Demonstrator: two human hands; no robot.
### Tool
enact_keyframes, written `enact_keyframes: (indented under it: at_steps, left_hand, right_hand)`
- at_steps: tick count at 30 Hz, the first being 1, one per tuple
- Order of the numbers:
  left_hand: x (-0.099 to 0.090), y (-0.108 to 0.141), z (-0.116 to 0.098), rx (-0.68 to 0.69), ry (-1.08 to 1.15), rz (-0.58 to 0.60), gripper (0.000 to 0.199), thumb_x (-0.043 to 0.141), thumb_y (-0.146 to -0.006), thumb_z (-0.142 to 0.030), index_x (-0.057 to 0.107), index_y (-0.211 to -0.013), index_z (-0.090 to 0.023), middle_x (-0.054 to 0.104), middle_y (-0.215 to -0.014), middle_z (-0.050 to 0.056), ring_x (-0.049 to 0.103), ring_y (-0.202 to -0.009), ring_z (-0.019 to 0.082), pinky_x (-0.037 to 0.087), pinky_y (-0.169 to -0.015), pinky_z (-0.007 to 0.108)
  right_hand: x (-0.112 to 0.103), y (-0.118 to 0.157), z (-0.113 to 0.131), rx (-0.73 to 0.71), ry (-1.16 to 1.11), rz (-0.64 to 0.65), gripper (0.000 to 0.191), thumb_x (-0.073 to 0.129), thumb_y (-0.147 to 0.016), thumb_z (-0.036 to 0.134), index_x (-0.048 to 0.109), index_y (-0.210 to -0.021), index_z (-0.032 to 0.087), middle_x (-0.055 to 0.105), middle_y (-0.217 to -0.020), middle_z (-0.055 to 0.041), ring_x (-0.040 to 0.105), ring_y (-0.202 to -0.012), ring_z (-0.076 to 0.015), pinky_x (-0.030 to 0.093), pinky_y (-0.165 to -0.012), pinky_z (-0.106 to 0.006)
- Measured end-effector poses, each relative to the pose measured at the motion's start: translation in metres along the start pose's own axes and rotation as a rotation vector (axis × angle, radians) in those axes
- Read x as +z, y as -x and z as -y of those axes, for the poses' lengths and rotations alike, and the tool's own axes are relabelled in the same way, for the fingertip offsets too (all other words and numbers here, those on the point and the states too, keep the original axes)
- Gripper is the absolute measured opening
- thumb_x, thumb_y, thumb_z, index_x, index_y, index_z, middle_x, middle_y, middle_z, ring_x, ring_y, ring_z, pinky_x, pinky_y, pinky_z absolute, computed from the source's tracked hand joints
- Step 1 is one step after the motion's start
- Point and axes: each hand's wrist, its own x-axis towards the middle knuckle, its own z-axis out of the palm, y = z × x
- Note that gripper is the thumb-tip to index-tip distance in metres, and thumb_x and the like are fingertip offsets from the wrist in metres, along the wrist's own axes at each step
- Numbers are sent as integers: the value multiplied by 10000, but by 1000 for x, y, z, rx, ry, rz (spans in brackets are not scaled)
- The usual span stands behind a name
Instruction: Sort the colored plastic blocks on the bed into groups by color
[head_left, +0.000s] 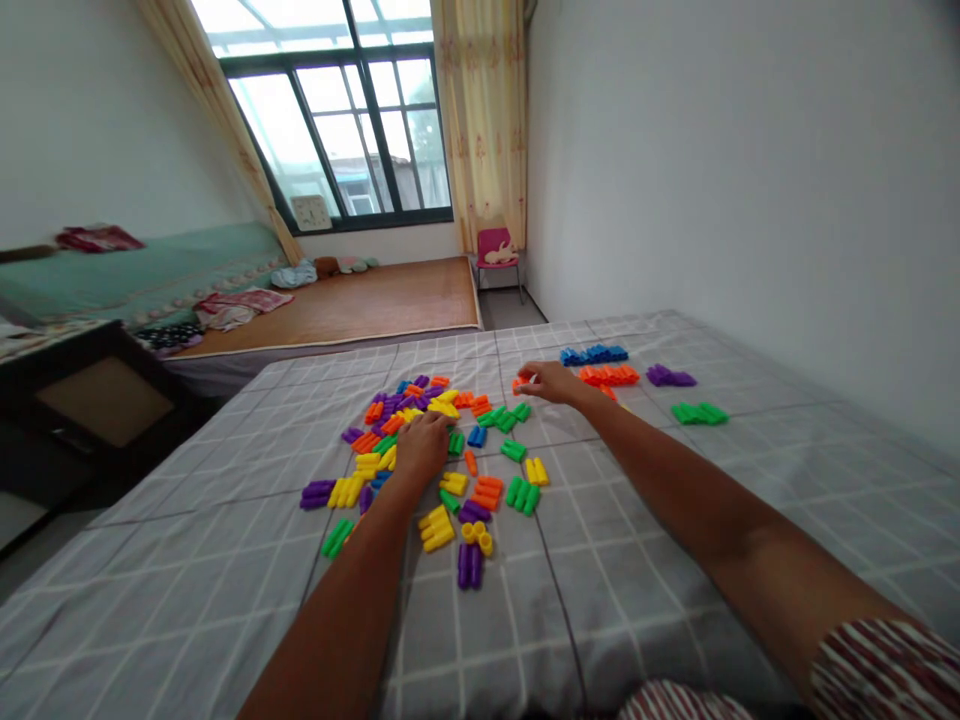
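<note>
My right hand [553, 382] is above the bed, pinching an orange plastic building block [519, 384] between thumb and fingers. My left hand [424, 442] rests palm down on a loose pile of similar blocks, its fingertips largely hidden from me. Close to those fingers lie yellow blocks [444, 404] and a green block [456, 443]. The blocks look like short rounded tubes joined side by side. Nearer to me are purple blocks [470, 566], a yellow block [436, 528] and a green block [523, 496].
Sorted by colour at the right are a blue row [594, 355], an orange row [609, 375], purple blocks [670, 376] and green blocks [700, 413]. They lie on a grey checked bedsheet [675, 560]. Beyond stand a mat-covered bed [375, 300] and a pink chair [495, 242].
</note>
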Motion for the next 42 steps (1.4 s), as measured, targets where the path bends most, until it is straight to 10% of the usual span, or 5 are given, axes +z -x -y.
enact_keyframes:
  at_steps: [10, 42]
  left_hand:
    - [0, -2, 0, 6, -19, -9, 319, 435, -911, -223, 677, -1112, -272, 664, -1184, 50, 594, -1077, 230, 452, -894, 361]
    - [4, -4, 3, 22, -11, -10, 301, 428, -926, -252, 672, -1102, -274, 661, -1189, 40, 582, -1101, 227, 436, -928, 356]
  right_hand:
    - [-69, 69, -109, 257, 115, -51, 330, 669, -796, 441, 725, -998, 186, 734, -998, -75, 661, -898, -218, 489, -749, -285]
    - [-43, 78, -125, 333, 356, 113, 157, 697, -701, 241, 640, -843, 203, 705, -846, -39, 625, -765, -184, 356, -581, -247]
